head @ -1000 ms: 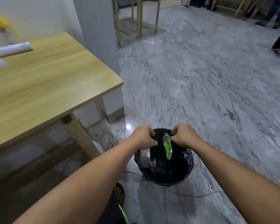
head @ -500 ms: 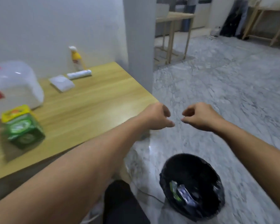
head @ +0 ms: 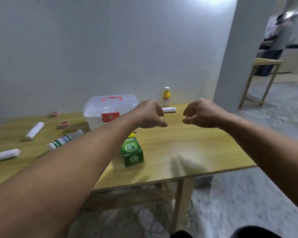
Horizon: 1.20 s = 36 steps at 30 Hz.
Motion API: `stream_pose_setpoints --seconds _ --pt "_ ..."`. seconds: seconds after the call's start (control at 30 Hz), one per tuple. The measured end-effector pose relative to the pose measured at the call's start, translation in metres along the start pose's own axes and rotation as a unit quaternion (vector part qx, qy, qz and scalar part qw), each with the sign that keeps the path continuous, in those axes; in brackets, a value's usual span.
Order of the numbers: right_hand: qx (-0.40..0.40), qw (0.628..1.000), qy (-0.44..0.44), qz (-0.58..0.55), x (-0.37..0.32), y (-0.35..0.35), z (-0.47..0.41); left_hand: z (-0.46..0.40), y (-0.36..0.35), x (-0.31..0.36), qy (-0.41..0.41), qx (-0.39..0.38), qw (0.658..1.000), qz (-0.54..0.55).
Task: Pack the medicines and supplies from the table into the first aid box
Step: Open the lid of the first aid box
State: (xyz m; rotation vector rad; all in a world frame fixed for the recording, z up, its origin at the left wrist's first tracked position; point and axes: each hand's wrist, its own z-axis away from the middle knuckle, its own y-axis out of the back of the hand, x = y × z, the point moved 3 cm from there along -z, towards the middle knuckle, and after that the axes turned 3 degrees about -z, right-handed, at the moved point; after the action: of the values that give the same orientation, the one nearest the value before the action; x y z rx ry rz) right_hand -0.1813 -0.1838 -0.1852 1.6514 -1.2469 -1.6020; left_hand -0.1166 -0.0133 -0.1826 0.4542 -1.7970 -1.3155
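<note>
- First aid box [head: 110,109], translucent with a red handle and red latch, is sitting lid-shut at the back of the table [head: 187,145]; its long axis is running left to right.
- Green carton [head: 132,154] is standing upright just in front of the box, nearest the left forearm.
- White tubes [head: 34,130] [head: 7,154] and a striped bottle [head: 64,140] are lying left of the box, long axes slanting toward it; a small roll [head: 169,110] and a yellow bottle [head: 166,96] are resting to its right.
- Left hand [head: 150,115] is hovering just right of the box, fingers loosely curled, holding nothing.
- Right hand [head: 200,114] is hovering farther right, likewise curled and empty.
- Judgement: the left hand is better placed for lifting the lid.
</note>
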Motion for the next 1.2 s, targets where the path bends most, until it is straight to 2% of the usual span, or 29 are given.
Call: stream_pose_setpoints --seconds 0.17,0.33,0.5,0.8,1.0,1.2 --pt "-0.013 0.995 0.097 0.021 -0.07 -0.053 -0.044 0.008 0.04 -0.079 0.052 0.083 0.995 -0.019" --pt "0.013 0.981 0.19 0.027 -0.116 -0.095 -0.071 0.012 0.061 -0.143 0.095 0.154 0.981 -0.064" --pt "0.073 0.951 0.292 0.069 -0.137 -0.125 -0.09 0.011 0.068 -0.187 0.098 0.164 0.977 -0.099" --pt "0.087 0.915 0.382 0.098 -0.133 -0.144 -0.096 0.012 0.059 -0.209 0.089 0.19 0.977 -0.034" --pt "0.088 0.874 0.437 0.192 -0.115 -0.16 -0.097 0.013 0.054 -0.216 0.086 0.206 0.975 -0.013" --pt "0.147 0.834 0.482 0.224 -0.11 -0.164 -0.1 0.012 0.052 -0.219 0.086 0.213 0.973 -0.005"
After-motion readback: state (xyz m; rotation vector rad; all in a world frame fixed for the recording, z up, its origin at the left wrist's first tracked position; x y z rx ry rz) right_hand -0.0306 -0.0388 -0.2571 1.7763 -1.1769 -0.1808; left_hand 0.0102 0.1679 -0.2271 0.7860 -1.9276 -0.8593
